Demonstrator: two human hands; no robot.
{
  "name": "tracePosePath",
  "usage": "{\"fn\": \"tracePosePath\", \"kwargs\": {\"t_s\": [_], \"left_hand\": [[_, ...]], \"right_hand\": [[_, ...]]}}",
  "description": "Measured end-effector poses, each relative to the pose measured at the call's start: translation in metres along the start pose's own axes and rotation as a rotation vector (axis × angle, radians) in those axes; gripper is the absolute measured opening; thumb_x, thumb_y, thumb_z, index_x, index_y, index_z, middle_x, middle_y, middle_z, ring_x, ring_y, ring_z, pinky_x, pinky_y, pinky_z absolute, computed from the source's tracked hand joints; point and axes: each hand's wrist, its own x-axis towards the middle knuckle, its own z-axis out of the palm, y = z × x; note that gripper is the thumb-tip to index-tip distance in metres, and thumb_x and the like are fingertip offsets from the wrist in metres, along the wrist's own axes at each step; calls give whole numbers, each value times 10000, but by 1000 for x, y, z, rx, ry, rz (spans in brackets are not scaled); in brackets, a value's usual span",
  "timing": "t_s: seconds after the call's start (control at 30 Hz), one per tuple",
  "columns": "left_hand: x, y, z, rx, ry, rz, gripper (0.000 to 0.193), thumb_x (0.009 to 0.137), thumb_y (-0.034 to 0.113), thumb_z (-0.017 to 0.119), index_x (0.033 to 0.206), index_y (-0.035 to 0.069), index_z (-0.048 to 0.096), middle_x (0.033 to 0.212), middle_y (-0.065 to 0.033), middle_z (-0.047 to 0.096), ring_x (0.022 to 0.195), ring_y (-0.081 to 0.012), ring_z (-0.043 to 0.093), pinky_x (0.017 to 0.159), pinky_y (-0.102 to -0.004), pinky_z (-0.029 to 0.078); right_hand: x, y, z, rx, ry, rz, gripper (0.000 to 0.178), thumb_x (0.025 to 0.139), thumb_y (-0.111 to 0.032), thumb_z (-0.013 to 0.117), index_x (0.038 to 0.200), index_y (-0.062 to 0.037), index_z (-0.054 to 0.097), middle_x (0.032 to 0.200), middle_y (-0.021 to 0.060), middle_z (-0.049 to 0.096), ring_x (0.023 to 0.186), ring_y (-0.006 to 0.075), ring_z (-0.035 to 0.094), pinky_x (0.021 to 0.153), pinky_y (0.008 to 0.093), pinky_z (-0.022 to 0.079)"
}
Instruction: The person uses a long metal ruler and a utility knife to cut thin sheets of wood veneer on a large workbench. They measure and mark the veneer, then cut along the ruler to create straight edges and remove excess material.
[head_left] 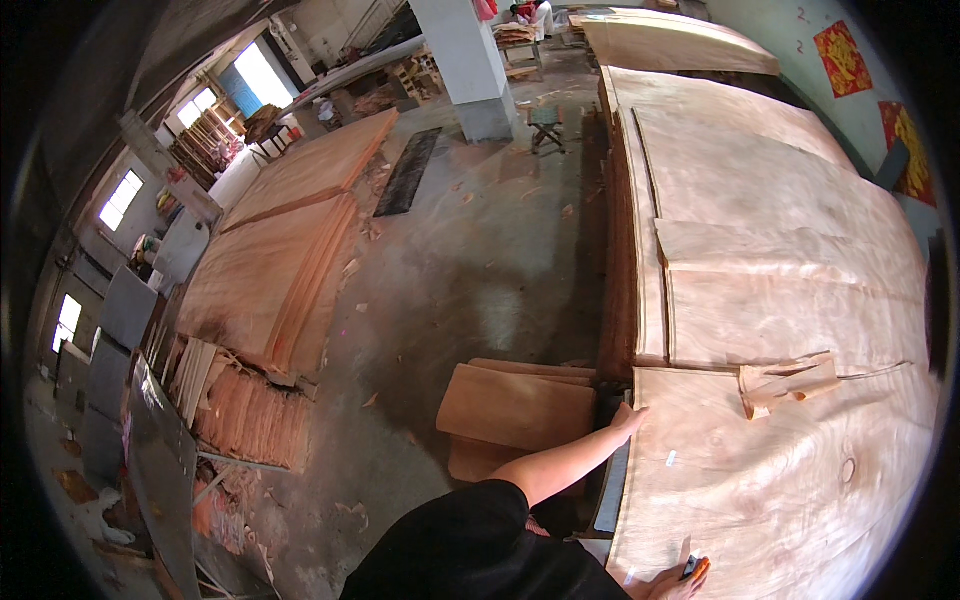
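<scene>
A wide, pale wood veneer sheet point(760, 480) lies on top of the stack at the right, its surface slightly wavy with a knot. My left hand point(628, 419) reaches out to the sheet's left edge near its far corner, fingers closed on that edge. Low in the view, my right hand point(672, 586) rests over the sheet's near part, closed around a small dark and orange tool point(691, 567) whose kind I cannot make out. A small whitish patch point(671, 459) sits on the sheet between my hands. Farther right lies a torn, curled veneer strip point(790, 385).
More veneer stacks point(740, 150) continue beyond. Smaller veneer pieces point(520, 405) lie left of my left forearm. Across the concrete floor point(470, 270) stands another veneer pile point(270, 270). A pillar point(465, 60), a small folding stool point(546, 125) and a dark mat point(408, 172) are farther off.
</scene>
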Motion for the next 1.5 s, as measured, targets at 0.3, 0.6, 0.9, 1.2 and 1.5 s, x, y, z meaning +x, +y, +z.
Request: {"fn": "tracePosePath", "kwargs": {"t_s": [0.3,0.6,0.9,1.2,1.5], "left_hand": [[-23,14,5,59,63,119,653,635,347,616,1052,-111,406,1026,-271,481,931,-310,519,779,-340,434],[-32,9,19,229,154,133,654,650,385,598,1090,-62,413,1049,-237,473,982,-352,466,832,-359,400],[-53,27,20,-69,104,427,433,755,297,565,1051,-1,463,952,-166,563,849,-283,550,730,-341,424],[-58,44,-1,56,118,686,261,783,260,549,811,1,571,704,-179,578,673,-238,584,585,-323,425],[-24,33,5,251,299,983,112,738,50,455,838,68,501,810,-108,499,714,-250,494,611,-339,413]], "right_hand": [[6,-10,-8,3,-55,22,293,798,-265,501,985,-41,532,907,157,552,806,341,511,694,434,403],[4,-4,-7,-14,-126,35,315,804,-260,503,1021,-32,509,930,167,539,830,345,502,712,440,400],[17,-24,-16,-59,19,-101,259,784,-195,505,963,-8,520,884,161,546,763,340,519,668,429,412],[8,-29,-17,-69,-14,-46,261,786,-227,524,949,-23,530,877,150,562,770,325,537,672,422,419],[-16,33,46,-22,-213,212,361,744,-107,488,1103,-69,498,1172,99,470,1102,268,402,917,346,325]]}}
